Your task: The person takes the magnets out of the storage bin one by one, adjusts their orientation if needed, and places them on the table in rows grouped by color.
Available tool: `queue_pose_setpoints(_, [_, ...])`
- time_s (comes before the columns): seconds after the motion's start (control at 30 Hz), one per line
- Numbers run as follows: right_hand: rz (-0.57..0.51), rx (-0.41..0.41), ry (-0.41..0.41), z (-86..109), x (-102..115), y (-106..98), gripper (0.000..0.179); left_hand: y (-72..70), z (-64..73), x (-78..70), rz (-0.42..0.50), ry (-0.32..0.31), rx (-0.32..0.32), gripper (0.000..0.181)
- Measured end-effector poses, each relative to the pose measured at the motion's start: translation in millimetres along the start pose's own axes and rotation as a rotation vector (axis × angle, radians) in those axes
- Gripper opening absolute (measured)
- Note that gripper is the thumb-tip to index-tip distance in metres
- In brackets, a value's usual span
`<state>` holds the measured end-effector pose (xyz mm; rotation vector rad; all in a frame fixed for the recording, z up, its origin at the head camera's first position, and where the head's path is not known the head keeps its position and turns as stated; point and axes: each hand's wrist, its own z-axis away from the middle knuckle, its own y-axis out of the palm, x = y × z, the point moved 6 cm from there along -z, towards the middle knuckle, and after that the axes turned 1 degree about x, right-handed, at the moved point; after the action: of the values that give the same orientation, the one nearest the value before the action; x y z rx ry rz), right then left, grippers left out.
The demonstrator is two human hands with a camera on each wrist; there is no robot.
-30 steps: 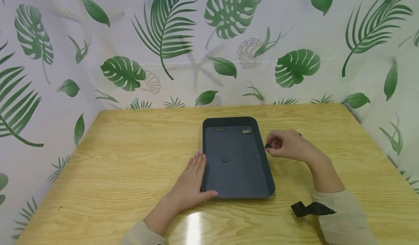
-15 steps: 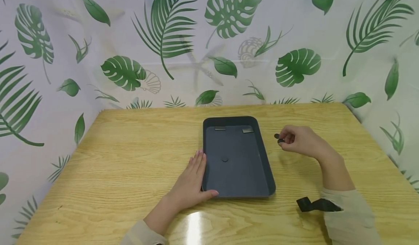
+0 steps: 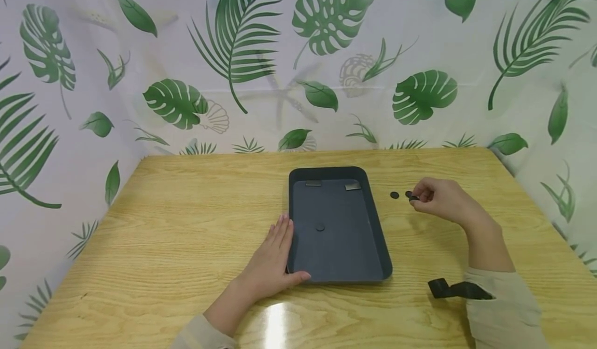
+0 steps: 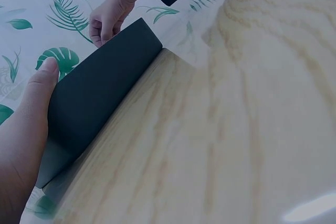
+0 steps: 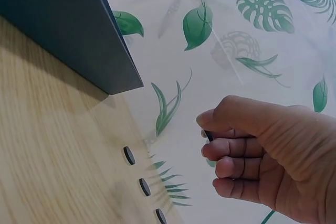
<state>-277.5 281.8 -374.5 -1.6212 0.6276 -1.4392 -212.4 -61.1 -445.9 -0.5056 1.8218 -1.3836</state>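
A dark grey rectangular tray [image 3: 340, 250] lies on the wooden table. My left hand [image 3: 268, 266] rests along its left side with straight fingers, thumb at the near rim; in the left wrist view the thumb [image 4: 39, 95] lies against the tray wall. To the right of the tray, my right hand [image 3: 440, 199] pinches a small black disc [image 5: 209, 136] between thumb and index finger, above the table. Similar discs lie in a row beside it: one black disc [image 3: 394, 195] stands apart, another [image 3: 408, 194] shows right at the fingertips. One dark disc [image 3: 320, 227] lies inside the tray.
Two small shiny rectangular pieces, a left one [image 3: 313, 183] and a right one [image 3: 352, 187], sit at the tray's far end. A black strap [image 3: 459, 290] is on the right sleeve. Leaf-patterned cloth [image 3: 261, 95] hangs behind the wooden table [image 3: 186, 209] and along its sides.
My right hand has moved right, away from the tray's edge, still pinching the disc. Black discs on the table have come into view beside it. The left hand and tray have stayed put.
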Motion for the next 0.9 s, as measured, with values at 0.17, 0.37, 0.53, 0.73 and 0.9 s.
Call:
queue_pose_setpoints(0.17, [0.024, 0.014, 0.033, -2.2, -8.6, 3.1, 0.020, 0.4, 0.0, 0.7, -0.007, -0.001, 0.005, 0.115])
queue_pose_setpoints(0.37, [0.021, 0.044, 0.056, -5.3, -18.9, 10.2, 0.020, 1.4, -0.2, 1.4, -0.007, -0.003, 0.007, 0.116])
queue_pose_setpoints(0.53, [0.014, 0.047, 0.057, -8.9, -26.3, 14.9, 0.019, 0.8, -0.8, 1.8, -0.010, -0.005, 0.009, 0.116])
queue_pose_setpoints(0.73, [0.016, 0.081, 0.074, -12.3, -35.0, 22.4, 0.018, 0.5, -0.4, 1.8, 0.008, -0.006, 0.025, 0.114])
queue_pose_setpoints(0.9, [-0.005, 0.096, 0.111, -11.9, -41.3, 27.9, 0.016, 0.8, -0.7, 1.4, 0.020, -0.012, 0.036, 0.114])
